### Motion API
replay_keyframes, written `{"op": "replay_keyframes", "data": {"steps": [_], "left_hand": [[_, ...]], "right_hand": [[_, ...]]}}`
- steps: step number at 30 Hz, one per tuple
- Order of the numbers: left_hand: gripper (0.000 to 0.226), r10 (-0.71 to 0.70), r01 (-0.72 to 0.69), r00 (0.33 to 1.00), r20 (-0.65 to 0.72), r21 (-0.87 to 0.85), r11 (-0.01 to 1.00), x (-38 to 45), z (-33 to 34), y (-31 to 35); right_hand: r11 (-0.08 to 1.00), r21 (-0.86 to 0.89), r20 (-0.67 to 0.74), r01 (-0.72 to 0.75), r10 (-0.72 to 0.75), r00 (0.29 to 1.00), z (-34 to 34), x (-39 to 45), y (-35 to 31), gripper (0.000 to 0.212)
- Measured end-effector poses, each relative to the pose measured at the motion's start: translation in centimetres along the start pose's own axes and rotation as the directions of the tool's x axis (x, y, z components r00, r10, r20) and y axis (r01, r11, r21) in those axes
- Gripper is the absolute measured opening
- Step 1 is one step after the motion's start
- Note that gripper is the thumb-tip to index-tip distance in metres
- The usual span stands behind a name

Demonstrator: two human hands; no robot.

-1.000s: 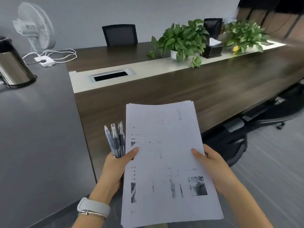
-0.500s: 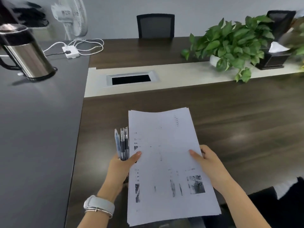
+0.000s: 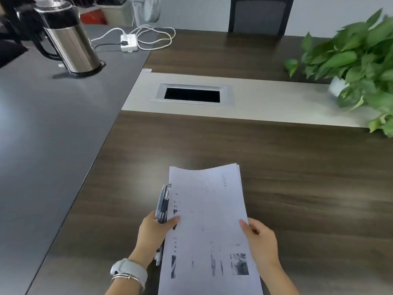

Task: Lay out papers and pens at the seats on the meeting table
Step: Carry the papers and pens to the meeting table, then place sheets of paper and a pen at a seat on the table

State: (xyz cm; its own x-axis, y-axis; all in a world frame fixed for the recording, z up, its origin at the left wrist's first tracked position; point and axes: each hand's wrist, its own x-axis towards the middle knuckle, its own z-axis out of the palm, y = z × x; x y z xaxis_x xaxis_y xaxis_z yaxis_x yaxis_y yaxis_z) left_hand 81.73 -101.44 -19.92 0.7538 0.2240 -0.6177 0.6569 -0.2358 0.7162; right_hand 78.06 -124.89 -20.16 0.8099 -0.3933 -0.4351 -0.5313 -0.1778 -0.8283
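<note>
I hold a stack of printed white papers (image 3: 209, 222) over the near part of the dark wood meeting table (image 3: 297, 177). My left hand (image 3: 153, 233) grips the stack's left edge, thumb on top, together with a bundle of several pens (image 3: 163, 204) that stick up beside the sheets. On the right edge rests my right hand (image 3: 260, 243), thumb on the top sheet and fingers underneath. The stack's lower end runs out of the frame.
A steel kettle (image 3: 70, 41) stands on the grey side surface (image 3: 42, 128) at the left, with a white power strip (image 3: 128, 42) and cables behind it. A cable hatch (image 3: 192, 94) sits in the table's pale centre strip. Potted plant (image 3: 357, 67) at right; black chair (image 3: 259, 14) across.
My view has swung left and down and come closer over the table. Both hands keep the same grip on the papers and pens, which now hang over the tabletop.
</note>
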Motion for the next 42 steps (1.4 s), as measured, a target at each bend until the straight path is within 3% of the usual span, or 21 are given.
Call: {"op": "replay_keyframes", "data": {"steps": [3, 5, 8, 20, 27, 33, 38, 42], "left_hand": [[0.029, -0.023, 0.023, 0.999, -0.039, -0.007, 1.0, -0.2, -0.1, 0.0], [0.036, -0.026, 0.025, 0.998, -0.054, -0.022, 0.999, -0.2, -0.3, 0.0], [0.021, -0.028, 0.028, 0.998, -0.059, -0.017, 0.999, -0.1, -0.6, -0.5], [0.032, 0.026, -0.016, 0.996, -0.086, 0.114, 0.993, -0.3, -0.6, -1.2], [0.031, 0.009, 0.01, 0.991, -0.131, 0.142, 0.99, -0.7, -0.4, -0.9], [0.03, -0.011, 0.034, 0.99, -0.142, 0.157, 0.987, -1.3, 1.3, 0.2], [0.027, -0.016, 0.042, 0.989, -0.149, 0.176, 0.983, -1.6, 2.7, 1.3], [0.013, -0.018, 0.044, 0.989, -0.145, 0.183, 0.982, -1.7, 3.8, 2.0]], "right_hand": [[1.0, 0.017, -0.039, -0.009, 0.01, 0.999, -0.2, 0.4, 0.5, 0.005], [0.999, 0.034, -0.08, -0.04, 0.043, 0.996, -0.2, 0.8, 0.9, 0.01], [0.998, 0.038, -0.105, -0.056, 0.06, 0.993, -0.2, 1.0, 1.3, 0.01], [1.0, -0.018, -0.26, 0.015, -0.019, 0.965, -1.8, 0.9, 1.8, 0.018], [0.998, -0.068, -0.427, -0.004, -0.026, 0.904, -8.7, 2.9, 3.0, 0.024], [0.97, -0.239, -0.531, -0.03, -0.105, 0.841, -15.7, 5.9, 4.5, 0.031], [0.951, -0.287, -0.591, -0.111, -0.085, 0.803, -20.5, 8.4, 6.5, 0.034], [0.869, -0.426, -0.65, -0.252, -0.101, 0.753, -23.5, 9.2, 7.4, 0.035]]}}
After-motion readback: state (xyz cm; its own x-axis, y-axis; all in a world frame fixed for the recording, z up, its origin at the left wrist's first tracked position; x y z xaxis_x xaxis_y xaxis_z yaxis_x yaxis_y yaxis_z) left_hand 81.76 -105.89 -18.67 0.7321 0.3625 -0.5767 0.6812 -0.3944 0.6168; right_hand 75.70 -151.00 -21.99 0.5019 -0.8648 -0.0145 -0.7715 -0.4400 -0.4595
